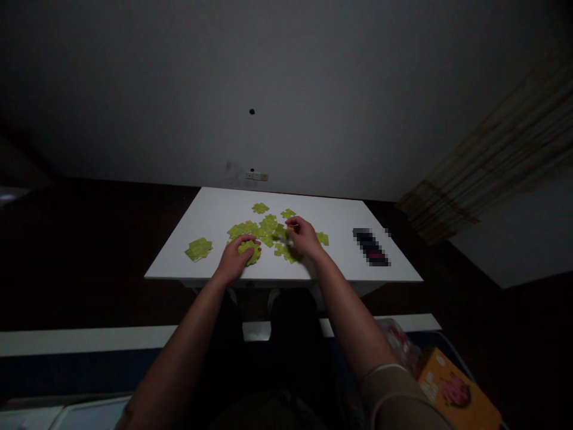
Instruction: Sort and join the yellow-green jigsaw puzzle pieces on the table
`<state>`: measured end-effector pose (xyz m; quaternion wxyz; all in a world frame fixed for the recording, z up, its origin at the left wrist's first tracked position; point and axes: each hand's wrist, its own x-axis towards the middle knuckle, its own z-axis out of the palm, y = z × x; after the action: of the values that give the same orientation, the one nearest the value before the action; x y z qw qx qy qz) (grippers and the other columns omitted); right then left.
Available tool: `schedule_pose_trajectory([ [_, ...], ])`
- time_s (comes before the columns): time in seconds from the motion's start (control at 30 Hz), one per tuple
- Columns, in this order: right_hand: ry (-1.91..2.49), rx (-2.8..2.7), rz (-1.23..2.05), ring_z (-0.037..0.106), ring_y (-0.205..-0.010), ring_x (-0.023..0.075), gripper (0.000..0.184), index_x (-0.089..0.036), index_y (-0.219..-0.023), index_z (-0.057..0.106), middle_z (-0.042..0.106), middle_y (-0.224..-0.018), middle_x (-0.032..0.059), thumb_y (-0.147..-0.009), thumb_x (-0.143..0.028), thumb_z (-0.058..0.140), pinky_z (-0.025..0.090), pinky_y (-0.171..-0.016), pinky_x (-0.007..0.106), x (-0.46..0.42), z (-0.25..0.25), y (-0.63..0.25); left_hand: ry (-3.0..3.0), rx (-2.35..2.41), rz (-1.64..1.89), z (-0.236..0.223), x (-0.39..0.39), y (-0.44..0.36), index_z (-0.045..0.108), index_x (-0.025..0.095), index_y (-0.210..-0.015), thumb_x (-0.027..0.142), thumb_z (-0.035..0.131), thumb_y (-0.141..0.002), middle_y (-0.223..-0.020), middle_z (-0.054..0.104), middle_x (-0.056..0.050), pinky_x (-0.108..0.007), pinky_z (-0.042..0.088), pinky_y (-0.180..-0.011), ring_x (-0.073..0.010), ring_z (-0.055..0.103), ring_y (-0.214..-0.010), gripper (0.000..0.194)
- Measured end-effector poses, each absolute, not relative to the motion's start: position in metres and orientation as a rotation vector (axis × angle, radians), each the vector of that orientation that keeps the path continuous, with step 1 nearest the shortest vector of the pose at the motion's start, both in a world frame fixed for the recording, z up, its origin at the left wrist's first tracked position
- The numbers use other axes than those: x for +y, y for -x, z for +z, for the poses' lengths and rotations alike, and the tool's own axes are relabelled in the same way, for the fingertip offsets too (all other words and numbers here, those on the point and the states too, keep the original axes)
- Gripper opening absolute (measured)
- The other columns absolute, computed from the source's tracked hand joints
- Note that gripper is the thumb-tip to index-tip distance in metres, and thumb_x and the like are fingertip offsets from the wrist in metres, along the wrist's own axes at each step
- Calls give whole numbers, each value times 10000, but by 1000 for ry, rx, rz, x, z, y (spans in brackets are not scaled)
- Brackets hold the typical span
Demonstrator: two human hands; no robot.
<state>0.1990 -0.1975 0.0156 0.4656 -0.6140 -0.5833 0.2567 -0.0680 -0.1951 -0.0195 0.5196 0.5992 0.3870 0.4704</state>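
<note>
Green jigsaw pieces [264, 232] lie scattered and partly overlapping across the middle of a white table [210, 239]. My left hand [234, 258] curls over a small clump of pieces [249, 251] near the table's front edge. My right hand [305, 236] is a little farther forward, its fingertips pinching a green piece [282, 233] among the loose ones. A separate stack of pieces [199, 249] lies to the left of my left hand.
A pixelated dark rectangular object [371, 246] lies on the right of the table. The table's back edge stands near a grey wall with a wall switch plate [256, 176]. A patterned curtain [487, 161] hangs at the right, and an orange box [456, 388] lies low at the bottom right.
</note>
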Motion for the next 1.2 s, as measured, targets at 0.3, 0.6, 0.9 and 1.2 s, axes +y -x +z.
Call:
schedule_pose_trajectory([
  [0.3, 1306, -1614, 659, 653, -915, 186, 188, -224, -1032, 735, 683, -1042, 26, -909, -106, 654, 562, -862, 330, -209, 21, -101, -839, 846, 1272, -14, -193, 62, 752, 169, -1082, 441, 936, -665, -907, 776, -45, -290, 565, -648, -217, 730, -777, 531],
  [0.6, 1287, -1890, 578, 720, -993, 222, 290, -268, -1157, 776, 802, -1158, 52, -920, -103, 761, 589, -964, 401, -217, 25, -104, -1145, 999, 1292, -12, -194, 64, 773, 188, -1012, 566, 996, -676, -1034, 801, -67, -355, 609, -881, -250, 748, -977, 552],
  [0.9, 1691, -1610, 450, 753, -1218, 263, 322, -224, -1307, 797, 822, -1295, 111, -1009, -291, 693, 567, -1109, 438, -159, 22, -190, -1244, 947, 1111, -8, -202, 65, 717, 216, -1044, 521, 881, -804, -1132, 830, -101, -408, 655, -830, -259, 793, -897, 422],
  [1.2, 2177, -1738, 157, 547, -1470, 397, 508, -99, -1558, 629, 647, -1570, 263, -1094, -280, 530, 429, -1233, 518, -117, -2, -199, -1366, 956, 1105, -20, -197, 69, 747, 224, -1081, 471, 802, -888, -1164, 829, -111, -449, 654, -911, -299, 810, -1029, 318],
])
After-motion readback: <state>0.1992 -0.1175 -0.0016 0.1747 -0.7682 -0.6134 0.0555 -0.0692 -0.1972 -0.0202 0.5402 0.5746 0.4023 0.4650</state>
